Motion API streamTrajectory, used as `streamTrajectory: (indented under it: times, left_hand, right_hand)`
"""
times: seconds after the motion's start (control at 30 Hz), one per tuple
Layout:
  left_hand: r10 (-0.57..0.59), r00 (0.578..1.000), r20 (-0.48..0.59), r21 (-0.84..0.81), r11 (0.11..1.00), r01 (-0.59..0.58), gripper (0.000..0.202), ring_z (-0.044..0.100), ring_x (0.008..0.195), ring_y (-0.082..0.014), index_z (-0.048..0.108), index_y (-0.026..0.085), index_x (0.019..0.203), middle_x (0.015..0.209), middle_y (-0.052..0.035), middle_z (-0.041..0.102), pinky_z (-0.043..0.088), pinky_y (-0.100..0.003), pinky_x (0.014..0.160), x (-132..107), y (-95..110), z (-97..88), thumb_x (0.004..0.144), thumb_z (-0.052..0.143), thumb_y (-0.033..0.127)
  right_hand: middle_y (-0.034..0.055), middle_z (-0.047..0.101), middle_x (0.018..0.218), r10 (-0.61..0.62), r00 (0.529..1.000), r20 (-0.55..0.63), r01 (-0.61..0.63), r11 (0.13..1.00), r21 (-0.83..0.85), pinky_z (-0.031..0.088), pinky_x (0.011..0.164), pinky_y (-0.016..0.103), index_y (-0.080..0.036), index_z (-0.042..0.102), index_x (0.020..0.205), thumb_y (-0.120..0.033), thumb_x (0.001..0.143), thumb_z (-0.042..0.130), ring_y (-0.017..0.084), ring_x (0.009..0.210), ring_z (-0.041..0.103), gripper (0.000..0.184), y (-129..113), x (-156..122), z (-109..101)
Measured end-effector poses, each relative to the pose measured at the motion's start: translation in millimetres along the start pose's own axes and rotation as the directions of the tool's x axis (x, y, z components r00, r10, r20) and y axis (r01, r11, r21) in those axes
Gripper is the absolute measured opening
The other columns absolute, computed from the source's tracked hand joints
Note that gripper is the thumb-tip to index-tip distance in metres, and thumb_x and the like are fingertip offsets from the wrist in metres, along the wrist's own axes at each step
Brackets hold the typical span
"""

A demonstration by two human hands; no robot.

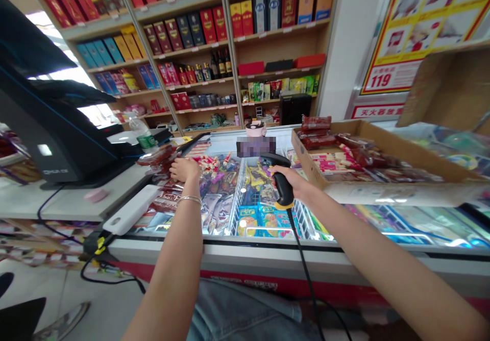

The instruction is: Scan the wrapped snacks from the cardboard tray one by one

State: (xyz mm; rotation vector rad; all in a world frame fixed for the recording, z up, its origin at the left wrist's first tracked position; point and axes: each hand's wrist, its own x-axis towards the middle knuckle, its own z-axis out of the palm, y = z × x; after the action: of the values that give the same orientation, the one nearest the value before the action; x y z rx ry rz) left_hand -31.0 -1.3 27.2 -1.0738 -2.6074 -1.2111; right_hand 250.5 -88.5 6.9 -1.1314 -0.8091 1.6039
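My right hand [294, 184] grips a black barcode scanner [281, 180] by its handle, its cable hanging down over the freezer's front. The scanner head points away from me over the glass lid. My left hand [184, 169], with a silver bracelet on the wrist, rests palm down on a pile of dark red snack packets [163, 158] lying on the freezer [245, 249] beside the counter; its fingers curl over the packets.
A black till screen [53, 137] stands on the white counter at left, with a water bottle [142, 132] behind it. A cardboard box [383, 177] of red packets sits on the freezer at right. Shelves of boxed goods fill the back wall. A white handheld device [130, 211] lies at the counter's edge.
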Motion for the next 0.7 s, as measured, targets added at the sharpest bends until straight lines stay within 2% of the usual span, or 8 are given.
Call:
streamTrajectory:
  times: [0.07, 0.13, 0.2, 0.27, 0.43, 0.57, 0.63, 0.7]
  left_hand:
    - [0.053, 0.998, -0.026, 0.022, 0.998, -0.053, 0.037, 0.040, 0.119, -0.0390, 0.048, 0.006, 0.115, 0.126, -0.0289, 0.046, 0.033, -0.058, 0.091, -1, -2, 4.4, 0.085, 0.039, 0.026]
    - [0.181, 0.983, -0.044, 0.062, 0.982, -0.178, 0.036, 0.042, 0.118, -0.0367, 0.052, 0.008, 0.113, 0.125, -0.0260, 0.048, 0.035, -0.054, 0.091, -1, -3, 9.8, 0.086, 0.035, 0.024]
    - [0.336, 0.941, -0.035, 0.114, 0.937, -0.331, 0.036, 0.043, 0.117, -0.0340, 0.056, 0.010, 0.112, 0.124, -0.0220, 0.051, 0.035, -0.049, 0.093, 1, -4, 14.7, 0.085, 0.035, 0.023]
    - [0.423, 0.906, 0.025, 0.162, 0.892, -0.421, 0.037, 0.044, 0.116, -0.0327, 0.057, 0.011, 0.113, 0.122, -0.0202, 0.054, 0.035, -0.047, 0.094, 2, -5, 18.0, 0.084, 0.037, 0.023]
    - [0.398, 0.898, 0.187, 0.222, 0.873, -0.434, 0.041, 0.053, 0.108, -0.0325, 0.063, 0.006, 0.106, 0.112, -0.0231, 0.060, 0.036, -0.046, 0.091, 0, -5, 20.3, 0.087, 0.030, 0.025]
    - [0.454, 0.886, 0.095, 0.253, 0.850, -0.462, 0.040, 0.052, 0.111, -0.0307, 0.058, 0.007, 0.112, 0.116, -0.0215, 0.059, 0.032, -0.048, 0.098, 5, 5, 29.0, 0.086, 0.030, 0.020]
    - [0.510, 0.844, 0.166, 0.267, 0.800, -0.537, 0.040, 0.049, 0.116, -0.0305, 0.054, 0.006, 0.116, 0.120, -0.0228, 0.057, 0.032, -0.047, 0.098, 17, 18, 37.5, 0.084, 0.033, 0.016]
    - [0.553, 0.763, 0.336, 0.244, 0.731, -0.637, 0.039, 0.049, 0.117, -0.0313, 0.054, 0.004, 0.116, 0.121, -0.0249, 0.055, 0.036, -0.045, 0.096, 35, 34, 47.3, 0.084, 0.034, 0.013]
  right_hand:
    - [-0.0007, 0.051, 0.051, 0.006, 1.000, -0.003, -0.006, 1.000, -0.001, 0.042, 0.040, 0.020, -0.013, 0.054, 0.078, -0.019, 0.077, 0.060, 0.009, 0.042, 0.049, 0.008, 0, 0, 0]
    - [-0.0005, 0.052, 0.051, 0.018, 1.000, -0.004, -0.018, 1.000, -0.001, 0.043, 0.040, 0.020, -0.013, 0.053, 0.076, -0.020, 0.077, 0.060, 0.009, 0.042, 0.049, 0.010, 0, 1, -1]
    - [-0.0001, 0.052, 0.052, 0.026, 1.000, -0.005, -0.026, 1.000, -0.002, 0.043, 0.040, 0.020, -0.013, 0.052, 0.074, -0.021, 0.077, 0.060, 0.009, 0.042, 0.050, 0.011, 1, 2, -1]
    - [0.0000, 0.052, 0.052, 0.030, 1.000, -0.008, -0.030, 1.000, 0.000, 0.043, 0.040, 0.019, -0.013, 0.052, 0.073, -0.020, 0.078, 0.059, 0.009, 0.042, 0.049, 0.012, 0, 2, -1]
    - [0.0003, 0.053, 0.052, 0.027, 0.999, -0.017, -0.027, 1.000, -0.004, 0.043, 0.039, 0.019, -0.012, 0.053, 0.074, -0.020, 0.078, 0.059, 0.009, 0.042, 0.049, 0.011, -1, -1, 1]
    - [0.0000, 0.052, 0.051, 0.032, 0.999, -0.029, -0.032, 0.999, 0.003, 0.041, 0.039, 0.018, -0.012, 0.053, 0.073, -0.018, 0.079, 0.058, 0.008, 0.040, 0.047, 0.009, -3, -6, 5]
    - [-0.0003, 0.051, 0.050, 0.035, 0.999, -0.037, -0.035, 0.999, 0.008, 0.040, 0.038, 0.018, -0.012, 0.053, 0.073, -0.018, 0.079, 0.058, 0.008, 0.039, 0.047, 0.009, -3, -7, 6]
    - [-0.0005, 0.051, 0.050, 0.027, 0.999, -0.033, -0.026, 0.999, 0.022, 0.040, 0.037, 0.018, -0.013, 0.052, 0.073, -0.018, 0.079, 0.058, 0.008, 0.039, 0.047, 0.009, -3, -7, 7]
